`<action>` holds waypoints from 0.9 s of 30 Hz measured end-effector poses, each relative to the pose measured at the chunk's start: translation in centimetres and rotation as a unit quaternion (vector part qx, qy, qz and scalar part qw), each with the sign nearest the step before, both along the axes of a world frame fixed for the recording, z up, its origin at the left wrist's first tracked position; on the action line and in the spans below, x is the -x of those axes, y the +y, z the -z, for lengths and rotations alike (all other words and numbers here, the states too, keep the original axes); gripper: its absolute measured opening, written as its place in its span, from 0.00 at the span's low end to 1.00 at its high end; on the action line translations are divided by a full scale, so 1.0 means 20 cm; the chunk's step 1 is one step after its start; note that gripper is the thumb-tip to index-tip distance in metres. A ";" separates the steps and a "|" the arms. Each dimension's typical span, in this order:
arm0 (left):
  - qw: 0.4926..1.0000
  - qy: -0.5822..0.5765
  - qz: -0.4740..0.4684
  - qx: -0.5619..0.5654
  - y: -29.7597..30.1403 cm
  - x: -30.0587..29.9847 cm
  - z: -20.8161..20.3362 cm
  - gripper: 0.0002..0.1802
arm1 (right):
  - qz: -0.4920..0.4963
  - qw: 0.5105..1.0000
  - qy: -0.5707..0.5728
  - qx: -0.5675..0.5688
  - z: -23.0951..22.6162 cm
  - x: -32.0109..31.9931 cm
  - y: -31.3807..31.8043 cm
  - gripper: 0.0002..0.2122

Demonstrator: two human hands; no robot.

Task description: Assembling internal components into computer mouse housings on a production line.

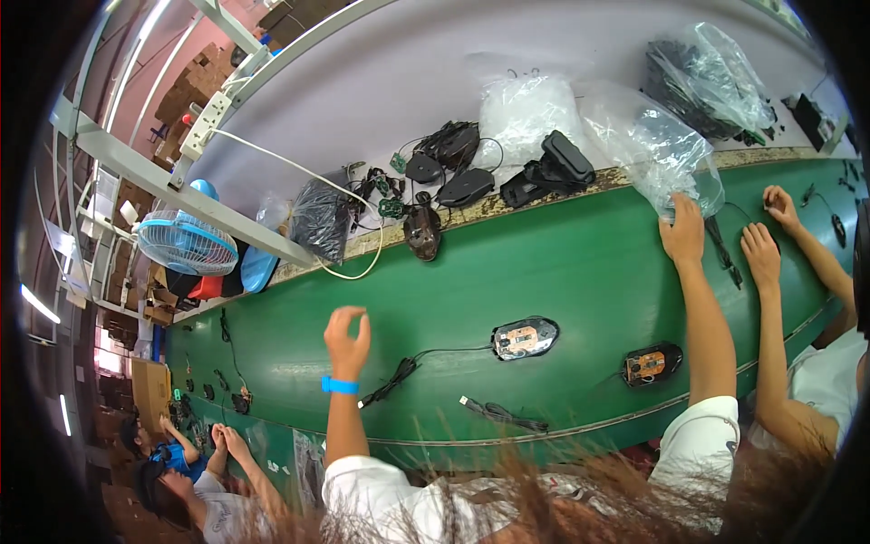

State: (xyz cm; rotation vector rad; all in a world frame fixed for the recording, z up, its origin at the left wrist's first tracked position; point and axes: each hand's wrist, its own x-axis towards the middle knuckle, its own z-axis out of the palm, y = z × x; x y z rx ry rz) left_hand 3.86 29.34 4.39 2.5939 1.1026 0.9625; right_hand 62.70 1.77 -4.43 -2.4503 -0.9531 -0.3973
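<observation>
My right hand [681, 234] reaches far across the green belt to a clear plastic bag [648, 150] of small pale pieces. Its fingers are bent at the bag's lower end; what they pinch, if anything, is hidden. Over the belt, my left hand [347, 343] hangs with loosely curved fingers and the thumb apart, nothing visible in it. A blue band circles that wrist. Between my arms lies an opened computer mouse [524, 339], its circuit board showing and its cable [390, 381] bundled to the left. Another opened mouse [651, 364] rests beside my right forearm.
A bundled USB cable [503, 414] lies near the belt's front edge. Along the back ledge stand dark mouse shells [467, 186], black plastic parts [548, 172] and a white bag [530, 113]. A co-worker's hand [759, 254] works at right; others sit left, beyond a fan [186, 243].
</observation>
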 end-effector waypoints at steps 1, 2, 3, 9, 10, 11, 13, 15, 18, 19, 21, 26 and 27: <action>1.000 0.002 -0.004 -0.004 -0.07 0.04 0.02 0.06 | -0.001 1.000 -0.002 0.000 0.02 0.00 0.01 0.24; 1.000 0.004 -0.008 -0.008 -0.13 0.05 0.05 0.05 | -0.002 1.000 -0.004 -0.001 0.03 -0.01 0.02 0.24; 1.000 0.001 -0.007 -0.008 -0.21 0.06 0.06 0.05 | 0.000 1.000 -0.007 -0.001 0.03 -0.01 0.02 0.24; 0.999 0.021 -0.025 0.033 -0.58 0.19 0.08 0.04 | 0.002 1.000 -0.012 -0.005 0.06 -0.05 0.00 0.23; 0.998 0.020 -0.034 0.052 -0.62 0.20 0.06 0.04 | -0.003 1.000 -0.012 -0.007 0.06 -0.04 0.00 0.23; 0.998 0.017 -0.032 0.051 -0.64 0.20 0.05 0.04 | -0.001 1.000 -0.015 -0.007 0.06 -0.04 0.01 0.23; 0.997 -0.015 -0.025 0.070 -0.68 0.19 0.04 0.04 | 0.002 1.000 -0.008 -0.006 0.04 -0.03 0.01 0.23; 0.996 -0.032 -0.024 0.081 -0.70 0.17 0.06 0.04 | 0.002 1.000 -0.005 -0.003 0.04 -0.03 0.00 0.24; 0.997 -0.028 0.000 0.074 -0.72 0.15 0.08 0.05 | -0.002 1.000 0.004 -0.009 0.04 -0.05 -0.01 0.24; 0.997 -0.029 -0.005 0.077 -0.76 0.16 0.09 0.05 | -0.007 1.000 0.003 -0.007 0.05 -0.06 -0.01 0.24; 0.997 -0.018 0.020 0.071 -0.90 0.22 0.13 0.04 | -0.006 1.000 -0.003 -0.006 0.05 -0.07 -0.02 0.24; 0.990 0.013 -0.062 0.129 -1.12 0.34 0.26 0.03 | -0.019 1.000 -0.015 -0.010 0.03 -0.06 -0.01 0.24; 0.993 0.013 -0.055 0.101 -1.12 0.33 0.27 0.03 | -0.025 1.000 -0.017 -0.005 0.03 -0.06 -0.01 0.24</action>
